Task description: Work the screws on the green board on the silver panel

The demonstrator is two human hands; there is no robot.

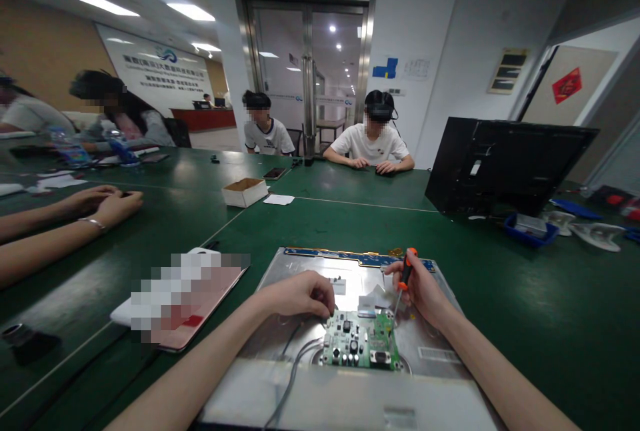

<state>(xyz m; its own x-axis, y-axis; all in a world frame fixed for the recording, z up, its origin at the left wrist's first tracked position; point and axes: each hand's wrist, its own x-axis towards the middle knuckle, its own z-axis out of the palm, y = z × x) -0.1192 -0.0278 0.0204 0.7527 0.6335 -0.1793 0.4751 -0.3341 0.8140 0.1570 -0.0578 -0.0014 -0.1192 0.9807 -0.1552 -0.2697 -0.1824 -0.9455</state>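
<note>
A silvery flat panel (430,351) lies in front of me, with a green circuit board (357,341) on it. My right hand (417,287) is closed around a screwdriver (409,267) with an orange and black handle; its shaft points down at the board's upper right part. At the board's upper left corner, my left hand (305,294) has its fingers curled together, and what they hold, if anything, is hidden. Dark cables (295,377) run from the board's left side over the panel. Along the panel's far edge sits a blue circuit strip (350,257).
Left of the panel lies a pink tablet-like object (200,311). Another person's hands (113,207) rest at the left. Farther off are a small box (245,192), a black screen (510,164) and a blue tray (531,229). Several people sit around the green table (350,217).
</note>
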